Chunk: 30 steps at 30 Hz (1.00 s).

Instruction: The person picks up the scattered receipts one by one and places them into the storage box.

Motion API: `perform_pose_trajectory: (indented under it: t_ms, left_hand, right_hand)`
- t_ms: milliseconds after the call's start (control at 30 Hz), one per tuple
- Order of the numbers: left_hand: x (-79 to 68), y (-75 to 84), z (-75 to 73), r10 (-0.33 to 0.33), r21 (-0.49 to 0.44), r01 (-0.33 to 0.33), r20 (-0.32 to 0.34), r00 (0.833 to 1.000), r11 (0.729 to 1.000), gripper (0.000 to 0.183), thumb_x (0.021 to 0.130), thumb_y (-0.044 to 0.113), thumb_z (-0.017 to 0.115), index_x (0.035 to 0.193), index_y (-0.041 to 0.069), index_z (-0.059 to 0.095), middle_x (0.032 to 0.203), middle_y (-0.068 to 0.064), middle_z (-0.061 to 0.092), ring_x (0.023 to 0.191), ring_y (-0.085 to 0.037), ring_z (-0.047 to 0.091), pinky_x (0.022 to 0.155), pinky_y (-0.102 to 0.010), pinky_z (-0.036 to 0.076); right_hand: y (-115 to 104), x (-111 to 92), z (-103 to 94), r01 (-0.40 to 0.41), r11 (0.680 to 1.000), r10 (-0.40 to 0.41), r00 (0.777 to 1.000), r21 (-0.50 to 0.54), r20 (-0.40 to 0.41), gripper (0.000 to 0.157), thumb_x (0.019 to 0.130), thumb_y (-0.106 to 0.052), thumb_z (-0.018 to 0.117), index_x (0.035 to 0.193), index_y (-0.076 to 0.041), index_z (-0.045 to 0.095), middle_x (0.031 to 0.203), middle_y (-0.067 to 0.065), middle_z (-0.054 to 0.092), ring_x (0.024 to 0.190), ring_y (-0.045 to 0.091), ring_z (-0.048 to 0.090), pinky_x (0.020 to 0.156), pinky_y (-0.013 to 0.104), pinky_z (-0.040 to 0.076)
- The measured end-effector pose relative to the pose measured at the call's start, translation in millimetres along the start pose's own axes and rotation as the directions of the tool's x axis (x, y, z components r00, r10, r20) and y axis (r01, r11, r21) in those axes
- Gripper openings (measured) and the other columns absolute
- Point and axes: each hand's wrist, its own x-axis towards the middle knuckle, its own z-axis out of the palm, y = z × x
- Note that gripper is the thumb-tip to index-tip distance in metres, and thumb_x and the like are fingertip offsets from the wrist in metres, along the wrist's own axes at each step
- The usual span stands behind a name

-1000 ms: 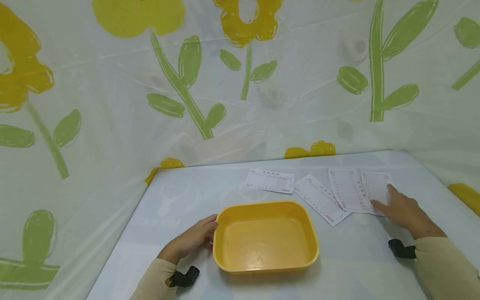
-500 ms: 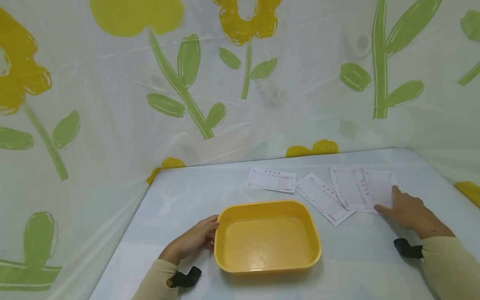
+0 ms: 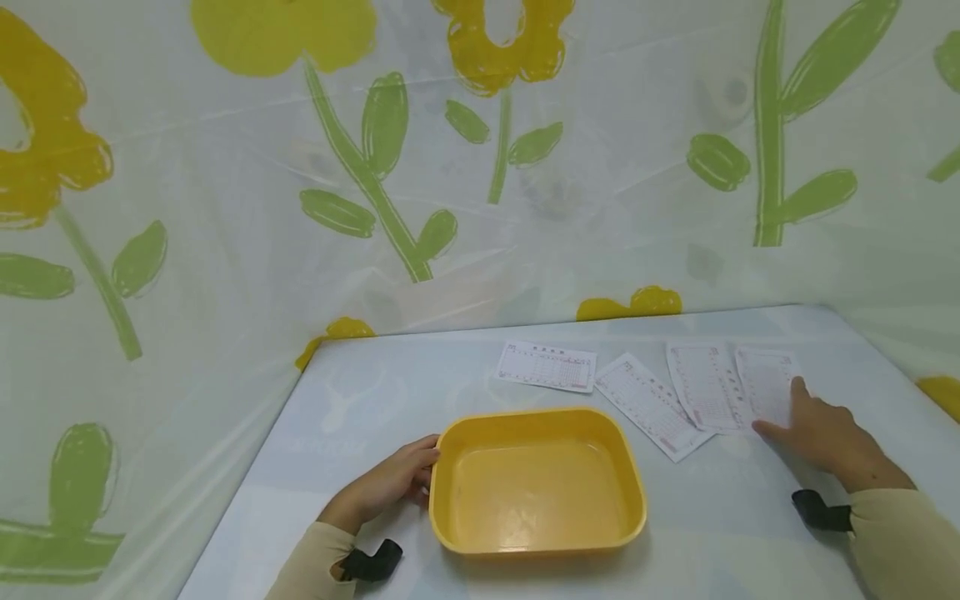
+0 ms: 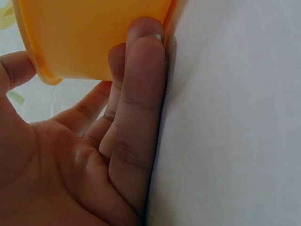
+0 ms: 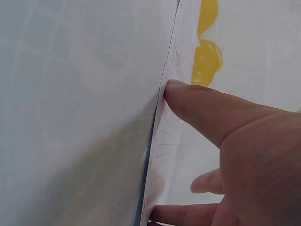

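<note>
In the head view several white printed paper slips lie on the table, among them a slanted slip point(image 3: 651, 404) and an upright one point(image 3: 705, 387) that overlap. At the far right, my right hand point(image 3: 832, 433) touches the rightmost slip point(image 3: 768, 379) with thumb and index fingertips spread apart. The right wrist view shows the thumb point(image 5: 202, 103) pressing on the slip's edge. My left hand point(image 3: 390, 483) holds the left side of a yellow plastic tray point(image 3: 637, 500). Its thumb point(image 4: 19, 68) is at the rim, and the other fingers point(image 4: 141, 89) lie against the outer wall.
Behind the tray lies another printed slip point(image 3: 546, 367), set sideways. A white cloth with printed flowers point(image 3: 510, 250) hangs behind and to the left of the table point(image 3: 337, 400). Black camera mounts point(image 3: 821, 510) jut from both wrists.
My right hand has moved slightly to the right, and the rightmost slip appears to have slid a little with it. The left hand and tray stay in place; the head view shifts slightly.
</note>
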Motion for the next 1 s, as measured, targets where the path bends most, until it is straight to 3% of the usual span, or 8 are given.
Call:
perform_pose_trajectory:
  t_ms: [233, 467, 700, 900, 1000]
  left_hand:
    - [-1.5, -0.8, -2.0, -0.021, 0.022, 0.022, -0.012, 1.0, 1.0, 0.047, 0.107, 0.036, 0.034, 0.144, 0.007, 0.042, 0.096, -0.004, 0.072, 0.085, -0.016, 0.069, 0.077, -0.032, 0.059]
    - [1.1, -2.3, -0.6, -0.002, 0.029, 0.003, -0.014, 1.0, 1.0, 0.05, 0.107, 0.036, 0.034, 0.145, 0.005, 0.041, 0.098, -0.005, 0.073, 0.086, -0.015, 0.069, 0.077, -0.032, 0.059]
    - [3.2, -4.6, 2.9, 0.018, 0.025, -0.018, -0.005, 1.0, 1.0, 0.044, 0.107, 0.036, 0.035, 0.137, 0.006, 0.046, 0.092, -0.003, 0.073, 0.084, -0.014, 0.069, 0.076, -0.032, 0.059]
    - [3.2, -3.4, 3.0, 0.044, 0.03, -0.044, -0.004, 0.999, 0.999, 0.044, 0.108, 0.033, 0.033, 0.138, 0.004, 0.045, 0.095, -0.005, 0.074, 0.084, -0.014, 0.07, 0.075, -0.032, 0.059]
    - [3.6, -2.6, 3.4, 0.048, 0.034, -0.048, -0.009, 0.999, 0.998, 0.043, 0.108, 0.032, 0.033, 0.138, 0.004, 0.046, 0.092, -0.004, 0.073, 0.082, -0.013, 0.069, 0.075, -0.032, 0.059]
  right_hand:
    - [-7.8, -4.7, 1.9, 0.024, 1.0, -0.024, 0.999, -0.017, -0.031, 0.117, 0.092, -0.058, 0.058, 0.141, 0.029, -0.004, 0.126, 0.055, 0.035, 0.086, 0.052, 0.056, 0.069, 0.058, 0.05]
    - [-6.5, -2.5, -1.2, 0.004, 1.0, -0.004, 1.0, -0.016, -0.011, 0.118, 0.091, -0.06, 0.058, 0.143, 0.026, -0.005, 0.13, 0.053, 0.033, 0.098, 0.06, 0.053, 0.076, 0.064, 0.048]
    - [-3.0, -0.6, -0.5, -0.065, 0.997, 0.062, 0.995, -0.046, -0.074, 0.12, 0.086, -0.058, 0.067, 0.147, 0.02, -0.001, 0.128, 0.051, 0.037, 0.094, 0.06, 0.051, 0.078, 0.073, 0.04]
    - [-3.4, -2.2, -1.1, -0.031, 0.999, 0.029, 0.99, -0.011, -0.137, 0.118, 0.084, -0.053, 0.07, 0.148, 0.018, 0.001, 0.124, 0.051, 0.038, 0.09, 0.059, 0.05, 0.074, 0.073, 0.039]
    - [-3.3, -3.3, -2.6, -0.021, 1.0, 0.023, 0.987, 0.014, -0.158, 0.118, 0.084, -0.052, 0.071, 0.148, 0.018, 0.002, 0.119, 0.051, 0.038, 0.088, 0.058, 0.048, 0.068, 0.067, 0.042]
